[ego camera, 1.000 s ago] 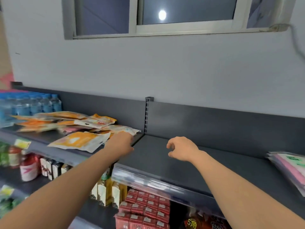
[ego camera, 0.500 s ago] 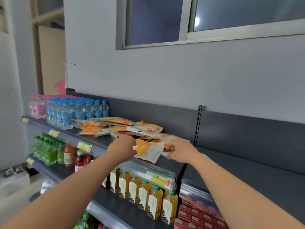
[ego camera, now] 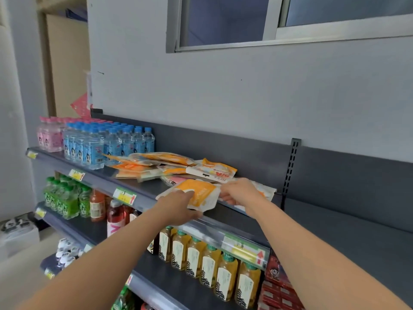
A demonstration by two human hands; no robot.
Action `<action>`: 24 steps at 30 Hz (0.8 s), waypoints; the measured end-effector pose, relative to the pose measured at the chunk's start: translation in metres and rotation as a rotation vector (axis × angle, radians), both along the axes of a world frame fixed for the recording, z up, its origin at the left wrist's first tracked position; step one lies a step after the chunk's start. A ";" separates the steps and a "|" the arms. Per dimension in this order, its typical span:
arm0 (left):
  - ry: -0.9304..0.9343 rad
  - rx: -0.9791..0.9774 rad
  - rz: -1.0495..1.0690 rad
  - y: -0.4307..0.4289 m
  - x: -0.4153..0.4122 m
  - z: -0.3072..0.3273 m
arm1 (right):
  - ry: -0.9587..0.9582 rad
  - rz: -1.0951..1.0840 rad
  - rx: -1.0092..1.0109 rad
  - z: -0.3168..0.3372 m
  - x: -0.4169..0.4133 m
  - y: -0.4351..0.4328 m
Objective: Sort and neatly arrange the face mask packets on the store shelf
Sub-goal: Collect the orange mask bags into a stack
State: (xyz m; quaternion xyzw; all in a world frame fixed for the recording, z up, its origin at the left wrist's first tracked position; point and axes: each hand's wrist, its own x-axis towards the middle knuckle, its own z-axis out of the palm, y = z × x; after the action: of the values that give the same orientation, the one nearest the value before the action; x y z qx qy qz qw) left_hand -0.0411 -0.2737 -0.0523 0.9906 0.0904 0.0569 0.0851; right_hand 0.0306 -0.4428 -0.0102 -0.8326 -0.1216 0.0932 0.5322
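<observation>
Several orange and white face mask packets (ego camera: 161,163) lie in a loose, overlapping heap on the grey top shelf (ego camera: 138,191). One orange packet (ego camera: 202,193) is lifted at the shelf's front edge. My left hand (ego camera: 178,206) grips its near left corner, thumb on top. My right hand (ego camera: 240,191) holds its right edge, with fingers curled over another white and orange packet (ego camera: 266,192) beneath. A packet with a white hang tab (ego camera: 212,172) lies just behind.
Blue-capped water bottles (ego camera: 107,144) and pink bottles (ego camera: 48,136) stand left of the heap. To the right of the slotted upright (ego camera: 290,166) the shelf is bare grey. Lower shelves hold green bottles (ego camera: 64,199), red drinks and yellow tea bottles (ego camera: 207,265).
The view has swung left and closer to the heap. Both hands moved from the bare shelf section onto the orange packet and have taken hold of it, raising its front.
</observation>
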 end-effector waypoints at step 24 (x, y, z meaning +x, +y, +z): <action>-0.612 -0.694 0.200 0.008 0.081 0.047 | -0.322 -0.177 0.419 0.018 0.097 0.016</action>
State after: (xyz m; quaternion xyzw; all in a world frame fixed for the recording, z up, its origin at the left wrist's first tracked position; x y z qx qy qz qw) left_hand 0.0397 -0.2655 -0.0048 0.8278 0.1699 0.3207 0.4278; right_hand 0.1281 -0.4267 0.0081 -0.7157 -0.1482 -0.1145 0.6728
